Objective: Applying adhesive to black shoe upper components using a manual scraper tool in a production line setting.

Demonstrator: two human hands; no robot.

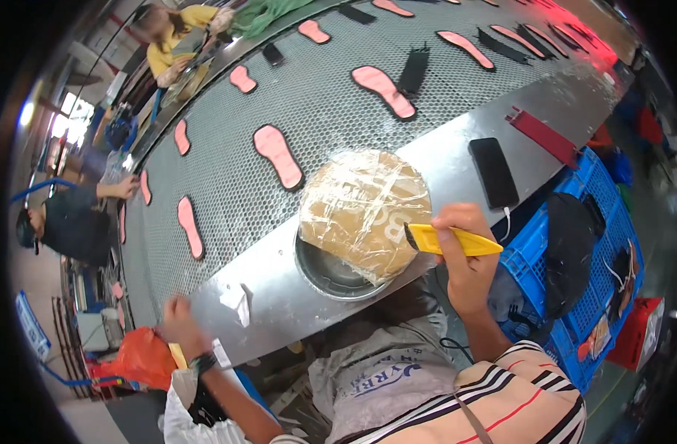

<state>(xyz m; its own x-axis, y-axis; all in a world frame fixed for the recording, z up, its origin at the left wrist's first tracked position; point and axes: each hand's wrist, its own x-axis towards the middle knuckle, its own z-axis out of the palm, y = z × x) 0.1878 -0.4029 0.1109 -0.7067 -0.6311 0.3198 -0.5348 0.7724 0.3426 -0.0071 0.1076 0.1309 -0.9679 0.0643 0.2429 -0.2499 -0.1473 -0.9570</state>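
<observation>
My right hand (462,268) is closed around the flat yellow handle of a brush (457,241). Its dark bristle end points left, over the edge of a round cardboard piece (364,200) wrapped in clear tape. That cardboard partly covers a round metal basin (337,278), whose inside shows at the near left. My left hand (181,325) is at the lower left by the near edge of the metal ledge, beside an orange-red plastic bag (142,358). Its fingers are smeared by motion, and whether they hold anything is hidden.
Pink insoles with black rims (278,157) and black fabric strips (414,70) lie on a mesh conveyor (227,163). On the metal ledge (264,296) are a phone (493,173), a dark red strip (543,136) and a white scrap (237,302). Blue crates (527,259) stand right; two people work across.
</observation>
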